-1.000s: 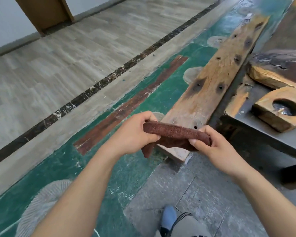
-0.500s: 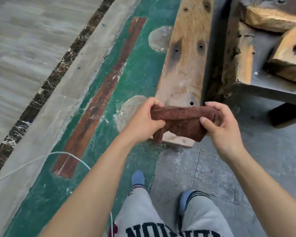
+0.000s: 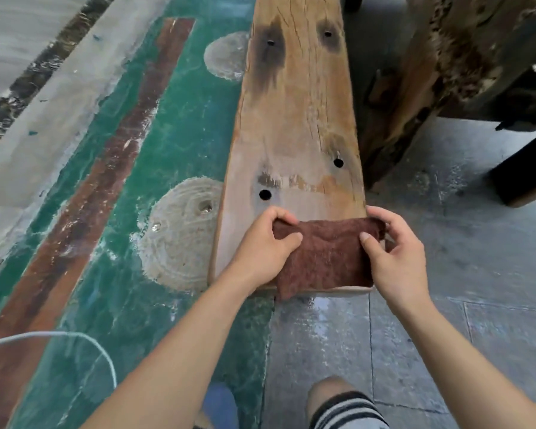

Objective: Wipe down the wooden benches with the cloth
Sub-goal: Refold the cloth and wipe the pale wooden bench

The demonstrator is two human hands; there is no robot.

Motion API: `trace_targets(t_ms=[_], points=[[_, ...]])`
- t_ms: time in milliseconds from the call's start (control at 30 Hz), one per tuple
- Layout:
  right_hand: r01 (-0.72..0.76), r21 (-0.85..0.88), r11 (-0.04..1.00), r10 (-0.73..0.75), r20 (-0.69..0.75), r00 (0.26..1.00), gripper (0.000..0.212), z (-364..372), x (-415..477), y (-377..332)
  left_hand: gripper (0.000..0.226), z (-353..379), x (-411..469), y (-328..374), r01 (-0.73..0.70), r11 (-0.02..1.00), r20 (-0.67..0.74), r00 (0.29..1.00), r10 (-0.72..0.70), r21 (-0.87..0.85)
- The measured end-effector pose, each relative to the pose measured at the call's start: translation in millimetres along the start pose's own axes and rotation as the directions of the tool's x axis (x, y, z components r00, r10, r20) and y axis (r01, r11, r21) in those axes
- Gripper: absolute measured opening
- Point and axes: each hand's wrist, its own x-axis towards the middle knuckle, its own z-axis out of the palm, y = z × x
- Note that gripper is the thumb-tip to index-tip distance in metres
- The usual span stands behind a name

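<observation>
1. Head view: a long wooden bench (image 3: 294, 125) runs away from the person, its near end just in front of the hands.
2. A brown cloth (image 3: 325, 258) lies spread over the near end of the bench, covering its right half; the cloth's lower left corner hangs a little past the end edge.
3. The left hand (image 3: 260, 246) pinches the cloth's upper left corner, thumb on top and fingers curled over the bunched edge.
4. The right hand (image 3: 396, 252) grips the cloth's right edge at the bench's right side, thumb pressed on the cloth, fingers wrapped around the upper right corner.
5. The bench top shows 2 dark round holes (image 3: 265, 194) just beyond the cloth and 2 more farther along, each inside a blackened stain.
6. To the left, the floor is painted green (image 3: 155, 144) with a reddish-brown stripe (image 3: 112, 156) and 2 pale round worn patches (image 3: 180, 233) beside the bench.
7. To the right, rough dark timber (image 3: 440, 66) stands near the bench on grey paving (image 3: 464, 274).
8. A thin white cable (image 3: 75, 335) curves over the green floor at lower left.
9. A knee and a striped cuff (image 3: 344, 407) show at the bottom edge.
</observation>
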Motion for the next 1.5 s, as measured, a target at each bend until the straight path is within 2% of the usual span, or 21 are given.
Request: trace_targets(t_ms=[67, 133, 200, 300, 333, 367, 433, 467, 533, 600, 667, 733, 800, 933, 1033, 1133, 1300, 1500], points=[[-0.005, -0.058, 0.998, 0.005, 0.009, 1.000, 0.037, 10.9, 3.9, 30.5, 0.015, 10.0, 17.1, -19.9, -0.033, 0.990, 0.025, 0.999, 0.030, 0.139], [-0.034, -0.185, 0.982, 0.038, 0.020, 0.999, 0.034, 19.8, 7.5, 55.9, 0.016, 17.6, 28.8, -36.4, -0.068, 0.956, 0.014, 0.998, 0.067, 0.286], [0.008, -0.300, 0.954, -0.004, 0.015, 1.000, 0.032, 24.8, 9.6, 75.5, 0.014, 23.5, 34.6, -46.3, -0.123, 0.903, -0.003, 0.991, 0.137, 0.412], [0.076, -0.374, 0.924, -0.080, 0.006, 0.997, 0.031, 25.1, 9.2, 87.4, 0.010, 30.2, 32.3, -51.3, -0.182, 0.813, -0.010, 0.974, 0.226, 0.553], [0.077, -0.382, 0.921, -0.084, 0.000, 0.996, 0.031, 23.1, 9.2, 88.8, 0.014, 32.1, 29.1, -50.2, -0.178, 0.763, -0.025, 0.969, 0.246, 0.622], [0.074, -0.388, 0.919, -0.082, -0.006, 0.997, 0.031, 19.6, 8.7, 89.9, 0.020, 35.8, 25.4, -48.9, -0.178, 0.669, -0.044, 0.953, 0.301, 0.722], [0.060, -0.400, 0.915, -0.071, -0.012, 0.997, 0.033, 15.1, 7.9, 89.9, 0.033, 43.5, 16.3, -45.4, -0.216, 0.402, -0.012, 0.870, 0.493, 0.890], [0.053, -0.408, 0.911, -0.062, -0.008, 0.998, 0.033, 12.8, 7.6, 89.6, 0.038, 49.5, 11.1, -43.1, -0.271, 0.321, 0.053, 0.832, 0.552, 0.907], [0.038, -0.465, 0.884, -0.037, 0.012, 0.999, 0.034, 7.4, 6.0, 89.6, 0.046, 65.1, 5.0, -43.4, -0.390, 0.216, 0.206, 0.792, 0.574, 0.895], [0.038, -0.588, 0.808, -0.043, 0.006, 0.999, 0.038, 2.9, 5.2, 89.4, 0.053, 79.7, 4.8, -46.4, -0.410, 0.153, 0.278, 0.804, 0.525, 0.899], [0.124, -0.625, 0.770, -0.128, 0.039, 0.991, 0.043, 2.6, 1.3, 87.5, 0.058, 87.1, 7.0, -51.8, -0.350, 0.134, 0.259, 0.856, 0.447, 0.927], [0.280, -0.610, 0.741, -0.210, 0.186, 0.960, 0.046, 8.2, -3.4, 88.3, 0.061, 89.8, 9.9, -62.9, -0.298, 0.100, 0.235, 0.884, 0.405, 0.949], [0.360, -0.617, 0.699, -0.194, 0.321, 0.927, 0.051, 16.6, -8.6, 92.4, 0.062, 89.7, 8.7, -71.7, -0.282, 0.087, 0.230, 0.897, 0.377, 0.956], [0.337, -0.613, 0.714, -0.137, 0.349, 0.927, 0.059, 23.8, -11.3, 103.2, 0.059, 90.1, 5.0, -76.6, -0.297, 0.151, 0.222, 0.898, 0.381, 0.943], [0.349, -0.647, 0.678, -0.148, 0.346, 0.927, 0.068, 27.7, -9.4, 106.9, 0.057, 91.1, 9.7, -78.2, -0.326, 0.164, 0.241, 0.887, 0.394, 0.931], [0.337, -0.670, 0.661, -0.144, 0.328, 0.934, 0.061, 33.2, 0.7, 106.8, 0.061, 89.1, 21.2, -73.0, -0.276, 0.178, 0.210, 0.924, 0.319, 0.944], [0.266, -0.676, 0.688, -0.096, 0.278, 0.956, 0.055, 47.5, 42.6, 99.6, 0.054, 89.0, 75.7, -62.8, -0.200, 0.205, 0.132, 0.944, 0.301, 0.958], [0.253, -0.681, 0.687, -0.059, 0.295, 0.954, 0.054, 57.0, 84.7, 92.5, 0.054, 82.8, 115.9, -43.4, -0.177, 0.258, 0.124, 0.970, 0.207, 0.950]])
